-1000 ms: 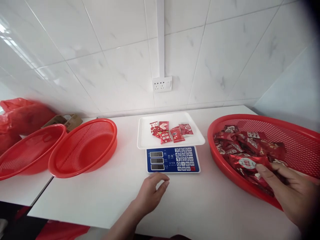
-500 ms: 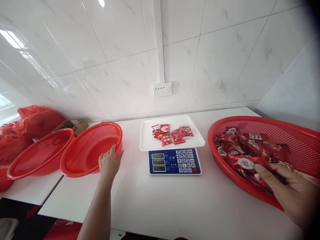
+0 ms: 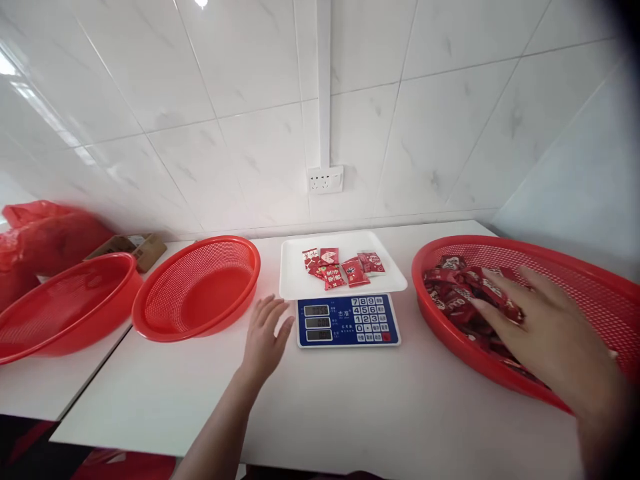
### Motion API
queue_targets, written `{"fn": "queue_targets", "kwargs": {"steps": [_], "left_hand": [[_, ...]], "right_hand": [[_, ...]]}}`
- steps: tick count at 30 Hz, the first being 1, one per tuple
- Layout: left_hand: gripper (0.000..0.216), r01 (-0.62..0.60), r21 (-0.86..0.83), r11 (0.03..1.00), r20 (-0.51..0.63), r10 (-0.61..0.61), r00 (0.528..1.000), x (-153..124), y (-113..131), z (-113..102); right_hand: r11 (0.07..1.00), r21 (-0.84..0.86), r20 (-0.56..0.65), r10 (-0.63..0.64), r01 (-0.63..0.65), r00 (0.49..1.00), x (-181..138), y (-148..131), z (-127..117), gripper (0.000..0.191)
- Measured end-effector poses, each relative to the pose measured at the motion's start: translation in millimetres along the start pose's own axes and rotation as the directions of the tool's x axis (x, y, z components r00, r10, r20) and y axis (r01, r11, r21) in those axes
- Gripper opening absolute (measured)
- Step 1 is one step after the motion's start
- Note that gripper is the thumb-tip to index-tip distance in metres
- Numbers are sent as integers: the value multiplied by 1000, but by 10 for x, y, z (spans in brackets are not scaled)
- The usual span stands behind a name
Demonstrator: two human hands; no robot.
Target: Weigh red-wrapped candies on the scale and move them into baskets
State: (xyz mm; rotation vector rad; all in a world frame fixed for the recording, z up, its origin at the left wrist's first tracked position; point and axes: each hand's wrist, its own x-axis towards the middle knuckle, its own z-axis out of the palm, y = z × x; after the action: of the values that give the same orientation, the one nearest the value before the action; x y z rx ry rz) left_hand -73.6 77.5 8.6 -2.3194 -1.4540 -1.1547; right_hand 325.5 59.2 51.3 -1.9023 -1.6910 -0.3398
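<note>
My left hand hovers over the table just left of the digital scale, fingers apart and holding nothing. On the scale's white tray lie several small red snack packets. Over at the right, my right hand is spread above a red plastic basket full of dark red packets. Its fingers reach over the packets; whether the fingertips touch them is hard to see. The hand covers part of the pile.
Left of the scale stands a red perforated basket with nothing in it. Farther left are another red basket, a cardboard box and red plastic bags. A socket is on the tiled wall behind.
My left hand has let go of the empty basket's rim and moved right, towards the scale. My right hand has released a red packet, and its fingers have spread over the pile.
</note>
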Motion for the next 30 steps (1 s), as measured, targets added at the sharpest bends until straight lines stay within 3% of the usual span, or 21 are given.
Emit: {"fn": "queue_targets", "kwargs": {"steps": [3,6,10,13,18,24,27,30], "left_hand": [[20,-101,-168,981,-12,100,995,-53,169,163],[17,-166,-317,934,-10,171,985,-131,305,252],[15,-166,-429,888,52,207,977,-289,381,287],[13,-106,-472,875,85,165,983,-355,374,295],[11,-21,-516,856,85,75,994,-324,335,265],[15,-4,-532,847,95,64,993,-318,324,202],[17,14,-532,847,114,56,992,-334,330,204],[19,26,-525,851,137,54,989,-338,330,215]], "right_hand": [[980,190,146,-83,54,986,185,-664,102,47],[960,268,358,-174,78,917,394,-1163,436,53],[989,148,481,-95,26,871,661,-1422,869,57],[988,153,495,-83,8,865,783,-1428,1003,51],[974,220,501,-75,-43,862,856,-1396,1057,31],[899,345,461,89,-271,883,999,-1481,945,29],[766,502,538,87,-402,839,1142,-1756,825,32],[597,623,674,-81,-505,734,1203,-2284,802,27]]}}
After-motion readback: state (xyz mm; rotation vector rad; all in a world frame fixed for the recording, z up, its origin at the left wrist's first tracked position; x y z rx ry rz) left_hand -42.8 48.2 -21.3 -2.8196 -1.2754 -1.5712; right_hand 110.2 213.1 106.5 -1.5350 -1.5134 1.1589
